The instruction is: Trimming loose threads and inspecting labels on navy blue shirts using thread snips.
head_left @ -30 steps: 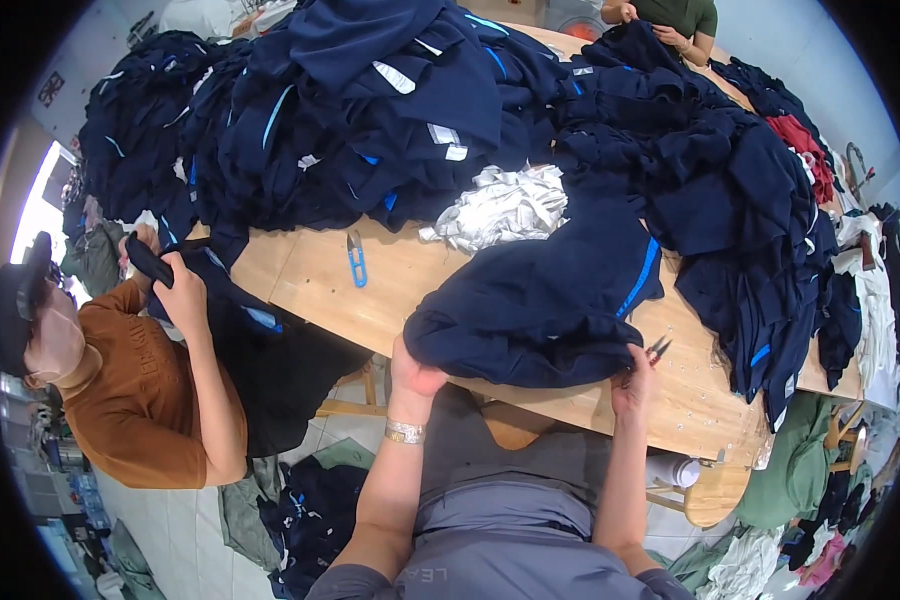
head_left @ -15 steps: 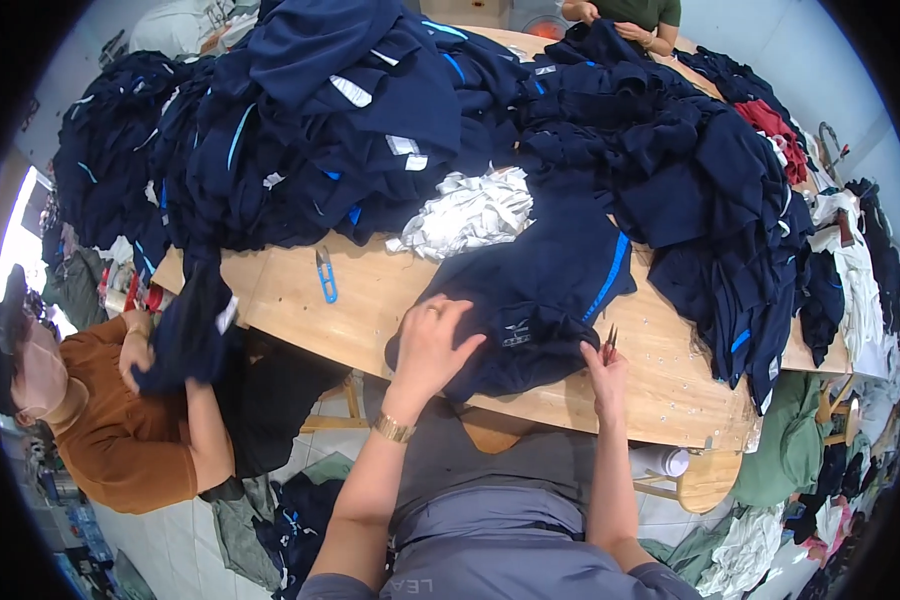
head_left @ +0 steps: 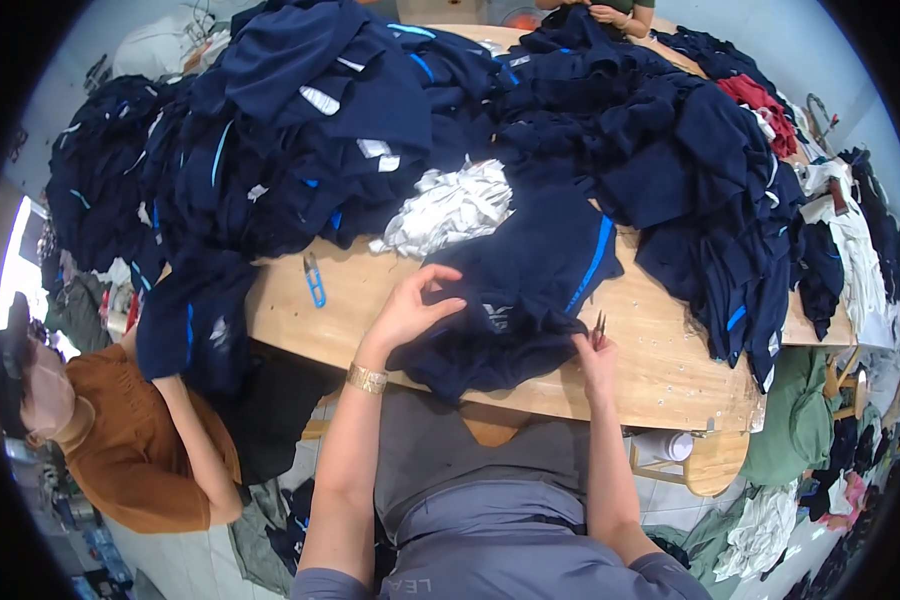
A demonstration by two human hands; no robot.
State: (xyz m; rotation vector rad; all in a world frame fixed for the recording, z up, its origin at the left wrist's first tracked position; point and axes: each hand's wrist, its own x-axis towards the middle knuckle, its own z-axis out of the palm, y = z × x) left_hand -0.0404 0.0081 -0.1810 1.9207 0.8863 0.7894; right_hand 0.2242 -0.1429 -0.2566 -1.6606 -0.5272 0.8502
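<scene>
A navy garment [head_left: 530,245] with a bright blue stripe along its right side and a pale printed emblem lies partly bunched on the wooden table in front of me. At its left edge my left hand [head_left: 418,308] is open, thumb and fingers curved and apart over the cloth. My right hand [head_left: 597,365] is closed around small thread snips [head_left: 600,326], their points sticking up past the fingers. The same hand's thumb side touches the garment's right edge. Part of the snips is hidden in the palm.
Blue-handled snips [head_left: 314,280] lie on the table [head_left: 660,375] to the left. White crumpled cloth [head_left: 450,210] sits beyond the garment. Navy garment piles [head_left: 300,130] rise behind. A co-worker in a brown shirt [head_left: 140,440] handles navy cloth at left; another person's hands [head_left: 610,14] work far off.
My left hand's fingers have curled in a little more at the garment's left side. The garment's front has shifted slightly. At left, the co-worker's navy cloth is spread wider, showing a blue stripe.
</scene>
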